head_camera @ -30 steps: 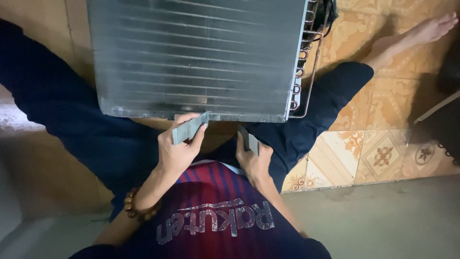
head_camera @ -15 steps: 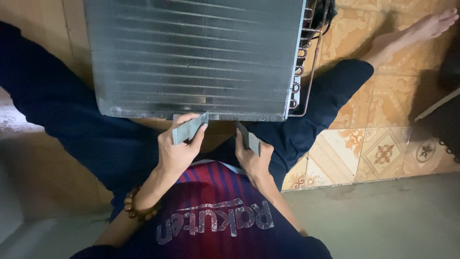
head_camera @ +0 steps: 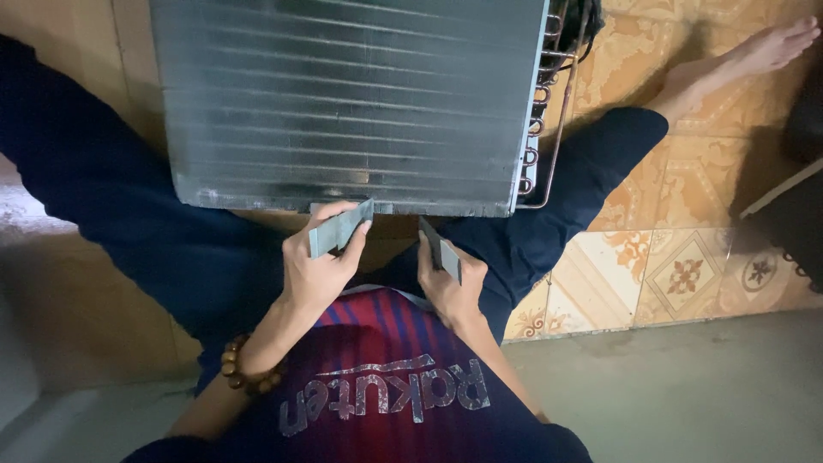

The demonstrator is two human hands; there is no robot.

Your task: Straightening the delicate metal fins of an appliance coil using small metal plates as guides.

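Observation:
I sit on the floor with my legs spread around a grey finned coil panel (head_camera: 343,103) that has copper tube bends (head_camera: 536,120) along its right side. My left hand (head_camera: 317,270) grips a flat grey strip (head_camera: 339,230) whose tip touches the panel's near edge. My right hand (head_camera: 450,287) holds a second, shorter grey strip (head_camera: 440,249) just below that edge, apart from the panel.
Patterned floor tiles (head_camera: 677,274) lie to the right, with bare concrete (head_camera: 686,386) nearer me. My bare right foot (head_camera: 763,51) rests at the upper right. A dark object with a pale bar (head_camera: 784,201) sits at the right edge. A bead bracelet (head_camera: 244,373) circles my left wrist.
My right hand and its strip have shifted slightly up and left toward the panel's edge. The left hand has stayed in place.

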